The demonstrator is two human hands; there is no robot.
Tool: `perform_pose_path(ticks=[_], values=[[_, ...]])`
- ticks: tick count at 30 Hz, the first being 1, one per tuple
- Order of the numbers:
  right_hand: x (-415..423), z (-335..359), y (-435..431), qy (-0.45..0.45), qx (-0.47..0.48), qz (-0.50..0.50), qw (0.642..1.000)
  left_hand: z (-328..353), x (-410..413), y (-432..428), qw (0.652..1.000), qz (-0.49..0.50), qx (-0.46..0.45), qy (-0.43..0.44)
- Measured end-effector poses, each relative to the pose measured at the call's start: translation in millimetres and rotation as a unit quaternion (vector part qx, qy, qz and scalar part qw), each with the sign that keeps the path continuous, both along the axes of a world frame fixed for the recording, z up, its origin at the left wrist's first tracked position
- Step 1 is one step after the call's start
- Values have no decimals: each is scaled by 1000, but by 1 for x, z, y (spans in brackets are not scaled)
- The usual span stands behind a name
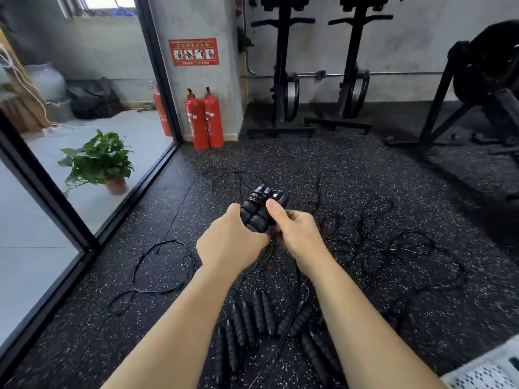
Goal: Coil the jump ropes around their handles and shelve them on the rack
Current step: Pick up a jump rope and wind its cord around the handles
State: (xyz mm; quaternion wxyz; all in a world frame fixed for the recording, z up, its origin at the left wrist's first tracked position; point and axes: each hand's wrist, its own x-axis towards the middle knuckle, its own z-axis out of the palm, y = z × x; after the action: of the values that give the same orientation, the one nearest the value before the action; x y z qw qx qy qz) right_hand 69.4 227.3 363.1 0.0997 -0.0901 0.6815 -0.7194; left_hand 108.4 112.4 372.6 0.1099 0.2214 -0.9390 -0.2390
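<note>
Two black ribbed jump-rope handles [258,210] are held side by side at the centre, their metal-capped ends pointing away from me. My left hand [230,242] grips them from the left. My right hand [295,231] grips them from the right, thumb pressed near the caps. A few turns of thin cable sit below the caps, and the rest of the black cable [283,318] hangs down between my forearms. Several more black handles [252,321] lie on the speckled rubber floor below, with tangled cables [393,248] spread to the right.
A loose cable loop [163,265] lies on the floor at left. Glass panels with a black frame [84,237] run along the left, a potted plant [98,161] behind them. Two red fire extinguishers [205,119] stand by the pillar. Black gym machines [314,80] line the back wall. A white perforated basket [483,372] shows at bottom right.
</note>
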Motion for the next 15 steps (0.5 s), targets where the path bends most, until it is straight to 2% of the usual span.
perform_pose_path(ticks=[12,15], values=[[-14,-36,-10,-23,140,38,989,-48,-9,-20,999,4,31,-16],[-12,-39,-5,-14,218,19,976,-48,-12,-32,999,13,37,-17]])
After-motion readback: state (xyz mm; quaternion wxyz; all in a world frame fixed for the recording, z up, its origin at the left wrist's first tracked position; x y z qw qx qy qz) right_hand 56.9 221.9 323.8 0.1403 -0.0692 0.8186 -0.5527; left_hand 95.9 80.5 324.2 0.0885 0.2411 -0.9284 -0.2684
